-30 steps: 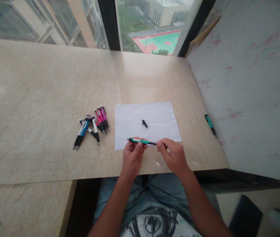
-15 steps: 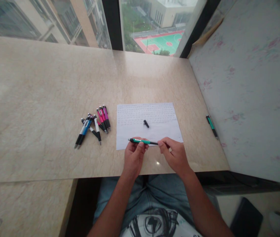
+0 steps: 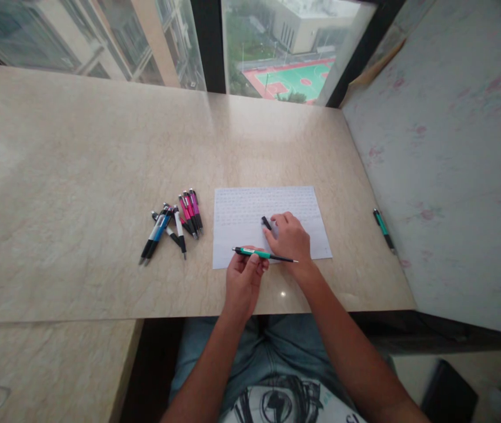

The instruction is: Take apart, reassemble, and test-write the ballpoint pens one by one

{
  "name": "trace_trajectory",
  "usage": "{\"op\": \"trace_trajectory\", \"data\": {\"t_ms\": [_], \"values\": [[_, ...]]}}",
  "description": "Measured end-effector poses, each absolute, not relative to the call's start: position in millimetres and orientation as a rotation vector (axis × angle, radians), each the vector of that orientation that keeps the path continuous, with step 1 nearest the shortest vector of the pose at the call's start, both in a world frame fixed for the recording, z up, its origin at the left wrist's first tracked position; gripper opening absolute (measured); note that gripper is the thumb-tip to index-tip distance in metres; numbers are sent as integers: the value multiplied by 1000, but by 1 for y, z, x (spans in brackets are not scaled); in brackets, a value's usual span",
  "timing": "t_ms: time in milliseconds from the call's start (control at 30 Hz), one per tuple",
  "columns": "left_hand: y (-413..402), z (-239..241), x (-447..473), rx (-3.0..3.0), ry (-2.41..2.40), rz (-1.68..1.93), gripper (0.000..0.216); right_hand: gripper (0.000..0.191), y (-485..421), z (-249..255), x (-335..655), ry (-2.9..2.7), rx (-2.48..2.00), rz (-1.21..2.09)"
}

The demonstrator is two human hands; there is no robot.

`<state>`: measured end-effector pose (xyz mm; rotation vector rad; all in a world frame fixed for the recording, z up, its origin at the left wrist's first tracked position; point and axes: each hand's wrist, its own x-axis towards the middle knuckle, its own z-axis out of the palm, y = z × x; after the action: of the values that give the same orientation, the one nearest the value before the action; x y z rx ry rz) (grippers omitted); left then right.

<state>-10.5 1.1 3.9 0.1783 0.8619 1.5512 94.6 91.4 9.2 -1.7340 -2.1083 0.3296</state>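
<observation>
My left hand (image 3: 244,276) is closed around a green pen (image 3: 254,254), held level over the near edge of a sheet of paper. The pen's front barrel is off, so a thin black refill (image 3: 283,258) with a metal tip sticks out to the right. On the paper lies a short black pen grip (image 3: 266,223). Over the sheet, my right hand (image 3: 291,236) has its thumb and index finger spread on either side of the grip's near end; I cannot tell whether they touch it.
Handwriting fills the upper part of the paper (image 3: 237,235). To its left lies a pile of several pens (image 3: 156,235), blue, white, pink and purple. Another green pen (image 3: 383,229) rests by the papered wall (image 3: 444,176) on the right. The stone desk (image 3: 100,176) meets windows at the back.
My right hand has let go of the refill end and moved up and left to the black grip on the paper. The left hand still holds the green pen in much the same place.
</observation>
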Motion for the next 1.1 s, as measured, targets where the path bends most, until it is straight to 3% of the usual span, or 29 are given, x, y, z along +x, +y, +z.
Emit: {"op": "trace_trajectory", "data": {"t_ms": [167,400,667,1100], "values": [[1,5,-10,179,860,1548,20,22,88,9,113,-1917,-1715,474],[0,3,-10,191,872,1545,20,24,42,23,172,-1532,-1490,1086],[2,4,-9,218,898,1561,22,13,13,42,193,-1555,-1416,995],[-4,-1,-10,448,999,1447,21,12,15,44,154,-1772,-1308,962]]}}
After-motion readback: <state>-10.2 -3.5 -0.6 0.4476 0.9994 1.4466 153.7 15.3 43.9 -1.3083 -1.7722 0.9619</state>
